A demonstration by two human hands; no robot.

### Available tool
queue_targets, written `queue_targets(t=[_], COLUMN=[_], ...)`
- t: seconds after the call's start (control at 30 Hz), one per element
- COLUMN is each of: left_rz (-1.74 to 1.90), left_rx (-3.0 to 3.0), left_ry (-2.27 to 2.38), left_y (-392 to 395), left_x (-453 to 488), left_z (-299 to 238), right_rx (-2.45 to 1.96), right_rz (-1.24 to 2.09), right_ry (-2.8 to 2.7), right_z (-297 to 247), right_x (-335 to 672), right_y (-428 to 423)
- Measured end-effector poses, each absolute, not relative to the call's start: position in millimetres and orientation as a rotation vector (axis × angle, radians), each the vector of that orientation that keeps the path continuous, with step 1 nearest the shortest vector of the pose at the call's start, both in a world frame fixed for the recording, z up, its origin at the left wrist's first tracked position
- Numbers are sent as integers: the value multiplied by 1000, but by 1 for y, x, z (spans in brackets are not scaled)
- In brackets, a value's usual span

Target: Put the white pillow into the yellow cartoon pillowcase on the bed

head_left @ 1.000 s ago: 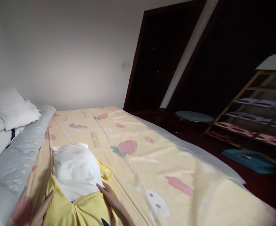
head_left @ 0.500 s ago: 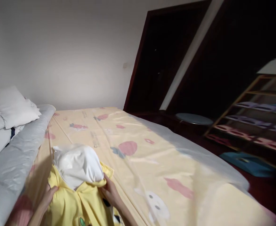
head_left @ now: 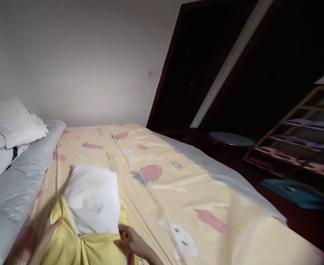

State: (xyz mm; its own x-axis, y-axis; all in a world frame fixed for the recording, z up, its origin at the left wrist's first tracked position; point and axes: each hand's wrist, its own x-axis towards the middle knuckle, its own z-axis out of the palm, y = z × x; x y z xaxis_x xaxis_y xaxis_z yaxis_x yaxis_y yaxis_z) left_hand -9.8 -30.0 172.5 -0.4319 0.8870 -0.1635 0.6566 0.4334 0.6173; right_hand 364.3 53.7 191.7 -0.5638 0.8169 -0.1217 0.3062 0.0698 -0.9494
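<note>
A white pillow (head_left: 92, 198) sticks out of the opening of a yellow pillowcase (head_left: 98, 248), its lower part hidden inside the cloth. My left hand (head_left: 48, 232) grips the left side of the case's edge, thumb lying over the fabric. On the other side, my right hand (head_left: 132, 241) has its fingers bent around the case's right edge, close to the pillow's lower right corner. Both lie over a bed covered by a cream sheet (head_left: 162, 198) printed with strawberries and rabbits.
White pillows (head_left: 15, 123) are piled at the left on a rolled grey-white quilt (head_left: 20, 180). Beyond the bed's right edge stand a round stool (head_left: 230, 139) and a shoe rack (head_left: 297, 140) with slippers. A blue mat (head_left: 291, 191) lies on the dark floor.
The white pillow now shows taller and squarer above the case opening. The yellow edge sits lower around it, and my right hand has moved down and slightly right. The view has shifted a little.
</note>
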Motion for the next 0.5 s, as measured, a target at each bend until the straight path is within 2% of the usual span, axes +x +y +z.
queue_targets(t=[0.1, 0.2, 0.33, 0.4, 0.5], left_rz=[651, 732, 868, 808, 692], left_rx=[1261, 1429, 1890, 2048, 2185], left_ry=[2449, 2541, 2039, 1681, 1385], left_y=[-32, -35, -25, -14, 8], left_x=[-8, 9, 62, 94, 135], left_z=[148, 152, 184, 198, 207], right_rx=[-1160, -1256, -1375, -1433, -1484], right_rz=[1661, 1612, 1526, 1562, 1624], right_ry=[-1693, -1398, -1285, -1314, -1319], right_z=[152, 127, 107, 102, 99], right_x=[380, 394, 383, 367, 346], right_y=[38, 33, 40, 45, 49])
